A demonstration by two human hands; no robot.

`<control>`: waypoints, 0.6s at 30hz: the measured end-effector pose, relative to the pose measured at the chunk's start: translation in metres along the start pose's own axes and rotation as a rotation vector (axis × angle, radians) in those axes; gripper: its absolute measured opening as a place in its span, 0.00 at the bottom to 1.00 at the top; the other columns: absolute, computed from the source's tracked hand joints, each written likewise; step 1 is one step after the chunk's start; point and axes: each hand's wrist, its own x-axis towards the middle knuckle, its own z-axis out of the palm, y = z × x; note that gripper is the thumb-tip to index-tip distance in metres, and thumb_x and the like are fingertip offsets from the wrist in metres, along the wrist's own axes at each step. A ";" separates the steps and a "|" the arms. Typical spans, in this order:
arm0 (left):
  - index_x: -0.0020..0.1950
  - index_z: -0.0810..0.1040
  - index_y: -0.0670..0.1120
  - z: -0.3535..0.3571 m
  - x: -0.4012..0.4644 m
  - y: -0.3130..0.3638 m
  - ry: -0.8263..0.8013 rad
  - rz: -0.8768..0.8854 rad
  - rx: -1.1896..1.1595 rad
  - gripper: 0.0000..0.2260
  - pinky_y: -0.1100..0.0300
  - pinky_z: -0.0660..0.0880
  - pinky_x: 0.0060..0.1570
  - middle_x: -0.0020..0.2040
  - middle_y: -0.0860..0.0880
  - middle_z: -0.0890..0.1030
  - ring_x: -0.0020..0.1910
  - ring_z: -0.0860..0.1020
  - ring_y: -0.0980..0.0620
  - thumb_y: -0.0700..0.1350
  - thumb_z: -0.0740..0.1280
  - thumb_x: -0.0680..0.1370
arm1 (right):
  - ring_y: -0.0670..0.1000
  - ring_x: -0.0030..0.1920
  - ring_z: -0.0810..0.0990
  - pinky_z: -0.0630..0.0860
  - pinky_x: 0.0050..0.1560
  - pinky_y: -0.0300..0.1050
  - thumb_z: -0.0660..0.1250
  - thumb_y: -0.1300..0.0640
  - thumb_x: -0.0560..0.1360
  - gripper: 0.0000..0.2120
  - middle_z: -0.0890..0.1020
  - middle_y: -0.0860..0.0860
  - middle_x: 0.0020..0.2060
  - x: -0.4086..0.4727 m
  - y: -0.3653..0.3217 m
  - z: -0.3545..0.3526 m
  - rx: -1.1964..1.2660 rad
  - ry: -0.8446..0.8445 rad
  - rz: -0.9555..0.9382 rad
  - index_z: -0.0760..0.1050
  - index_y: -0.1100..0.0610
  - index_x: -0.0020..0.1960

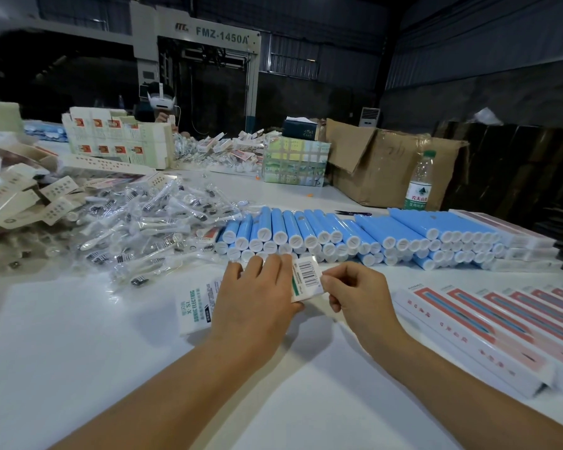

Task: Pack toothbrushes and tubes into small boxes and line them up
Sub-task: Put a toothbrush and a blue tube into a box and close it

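Both hands hold one small box point(205, 306): left hand point(257, 306) clasps its body, right hand point(355, 293) fingers pinch its barcoded end flap. Right of it, finished boxes point(488, 332) stand lined up. Beyond it, many blue tubes point(338, 232) and bagged toothbrushes point(150, 228) remain unpacked.

On a white table point(78, 368), the left hand point(257, 300) grips a white box point(197, 306) while the right hand point(355, 293) pinches its barcoded end flap point(307, 277). Blue tubes point(355, 235) lie stacked just beyond the hands. Bagged brush heads point(143, 228) are heaped to the left, and packed boxes point(501, 326) sit in a row at right. A water bottle point(420, 183) stands beside a cardboard carton point(381, 164).
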 end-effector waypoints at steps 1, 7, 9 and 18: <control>0.74 0.58 0.47 0.002 0.001 0.001 0.017 -0.015 -0.016 0.33 0.54 0.63 0.55 0.64 0.51 0.71 0.60 0.69 0.49 0.64 0.59 0.76 | 0.42 0.26 0.71 0.70 0.27 0.34 0.64 0.68 0.75 0.10 0.82 0.51 0.29 -0.001 0.000 0.000 0.014 0.002 -0.014 0.78 0.61 0.37; 0.75 0.54 0.46 0.001 0.002 0.001 0.008 -0.057 0.027 0.32 0.54 0.62 0.57 0.66 0.50 0.68 0.62 0.67 0.49 0.62 0.58 0.77 | 0.42 0.31 0.75 0.72 0.32 0.34 0.65 0.67 0.75 0.07 0.83 0.53 0.37 -0.010 -0.001 0.005 -0.090 -0.014 -0.100 0.80 0.59 0.42; 0.73 0.61 0.45 -0.002 0.000 0.000 -0.036 -0.040 0.034 0.33 0.54 0.65 0.54 0.62 0.50 0.72 0.58 0.72 0.48 0.62 0.63 0.75 | 0.44 0.35 0.77 0.73 0.35 0.34 0.67 0.67 0.74 0.06 0.83 0.50 0.38 -0.011 -0.001 0.005 -0.194 -0.003 -0.168 0.79 0.58 0.41; 0.68 0.71 0.42 -0.009 -0.001 0.004 -0.040 0.027 0.100 0.34 0.53 0.70 0.48 0.56 0.48 0.78 0.51 0.76 0.48 0.62 0.69 0.71 | 0.39 0.30 0.76 0.71 0.31 0.31 0.68 0.64 0.75 0.07 0.82 0.46 0.31 -0.003 -0.002 0.004 -0.042 0.002 -0.055 0.81 0.54 0.42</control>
